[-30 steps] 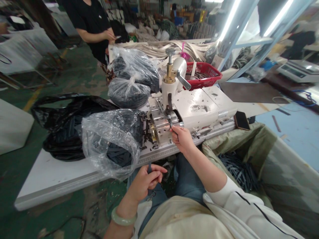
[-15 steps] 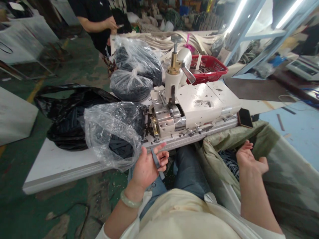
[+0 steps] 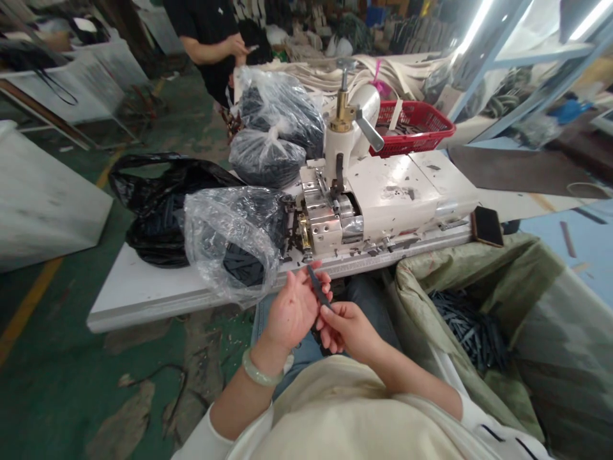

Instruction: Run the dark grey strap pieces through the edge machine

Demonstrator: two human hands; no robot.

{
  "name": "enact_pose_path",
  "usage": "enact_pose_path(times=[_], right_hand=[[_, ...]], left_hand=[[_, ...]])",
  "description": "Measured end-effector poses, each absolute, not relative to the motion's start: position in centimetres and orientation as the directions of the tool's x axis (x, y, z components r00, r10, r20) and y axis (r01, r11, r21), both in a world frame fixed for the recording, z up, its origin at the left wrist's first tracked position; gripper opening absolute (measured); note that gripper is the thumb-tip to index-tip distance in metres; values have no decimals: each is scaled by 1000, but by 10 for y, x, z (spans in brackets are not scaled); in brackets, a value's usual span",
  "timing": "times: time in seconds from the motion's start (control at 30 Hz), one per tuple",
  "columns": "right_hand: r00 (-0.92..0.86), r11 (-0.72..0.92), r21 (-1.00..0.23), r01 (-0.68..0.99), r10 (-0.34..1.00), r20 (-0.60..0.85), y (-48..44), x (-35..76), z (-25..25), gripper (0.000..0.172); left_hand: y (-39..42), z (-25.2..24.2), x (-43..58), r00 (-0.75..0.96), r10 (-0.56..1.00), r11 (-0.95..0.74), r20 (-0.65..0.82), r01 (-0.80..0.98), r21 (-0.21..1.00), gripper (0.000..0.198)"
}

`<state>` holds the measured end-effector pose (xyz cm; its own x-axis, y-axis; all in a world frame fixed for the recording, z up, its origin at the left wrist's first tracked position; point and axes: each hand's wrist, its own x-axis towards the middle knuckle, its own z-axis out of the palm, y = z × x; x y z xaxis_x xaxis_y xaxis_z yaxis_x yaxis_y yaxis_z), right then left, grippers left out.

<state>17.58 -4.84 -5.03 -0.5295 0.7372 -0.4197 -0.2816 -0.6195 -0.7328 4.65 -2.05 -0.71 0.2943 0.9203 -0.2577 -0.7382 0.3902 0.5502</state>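
1. Far left, a black plastic bag (image 3: 163, 220) slumps on the end of a white work table (image 3: 143, 297), stuffed with something dark.
2. Up top, a co-worker in a black T-shirt (image 3: 205, 32) stands past the table, hands together at the waist.
3. Next along, three clear plastic bags (image 3: 234, 236) of dark strips sit on the table: two knotted ones behind, and a baggy open one in front, nearest the person.
4. Now the main bit: the left hand (image 3: 292, 313), with a pale green bangle (image 3: 261, 368) on the wrist, is held up over the lap, fingers half curled. A narrow dark grey strip (image 3: 317, 287) leans against those fingers, but can't tell if they're really gripping it.
5. The right hand (image 3: 347, 329) pinches the strip's lower end between thumb and fingers, so that grip is closed. The strip is flat, straight and matte, and sits right between the hands, above the jeans.
6. Behind the hands sits a cream-white bench machine (image 3: 387, 185) with a brass column and steel rollers, bits of dark scrap around it.
7. Behind that, a red plastic basket (image 3: 412, 131).
8. Far right, a black phone (image 3: 487, 226) lies on the table edge, just above an open green-lined sack (image 3: 479, 262) holding a heap of dark strips.
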Motion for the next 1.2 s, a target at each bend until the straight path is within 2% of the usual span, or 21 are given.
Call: enact_pose_path(times=[0.17,0.3,0.37,0.53,0.7,0.77,0.87,0.97,1.03,1.1,1.2], right_hand=[[-758,-807,-465,-365,548,-355,-47,199,-49,41],[-823,-900,-298,-318,419,-384,-46,208,-38,43],[-846,-926,-233,-297,368,-386,-46,209,-35,48],[-854,-941,-168,-295,338,-395,-46,213,-37,57],[-851,-940,-134,-314,341,-400,-47,215,-46,59],[-850,-938,-129,-321,345,-398,-47,214,-48,57],[-825,-913,-127,-387,405,-395,-49,210,-51,45],[-787,-869,-114,-481,485,-380,-52,204,-55,26],[-768,-838,-152,-525,543,-339,-53,201,-57,21],[-755,-800,-280,-530,596,-272,-51,198,-55,24],[-676,-644,-595,-482,705,-216,-33,194,-44,29]], left_hand=[[-24,-18,38,204,939,343,-278,-638,689,18],[-22,-22,43,221,946,324,-237,-641,696,14],[-22,-22,46,202,943,332,-266,-636,697,15],[-24,-22,52,-54,927,312,-372,-440,842,16],[-26,-28,52,-161,966,176,-202,-165,970,14],[-27,-30,51,-160,972,151,-174,-145,978,13],[-28,-31,50,-131,968,189,-212,-172,967,13],[-29,-30,49,-42,964,247,-262,-217,944,16],[-29,-29,49,42,958,286,-285,-256,923,17],[-29,-29,49,113,952,306,-285,-284,909,17],[-26,-30,45,127,948,317,-291,-339,886,18]])
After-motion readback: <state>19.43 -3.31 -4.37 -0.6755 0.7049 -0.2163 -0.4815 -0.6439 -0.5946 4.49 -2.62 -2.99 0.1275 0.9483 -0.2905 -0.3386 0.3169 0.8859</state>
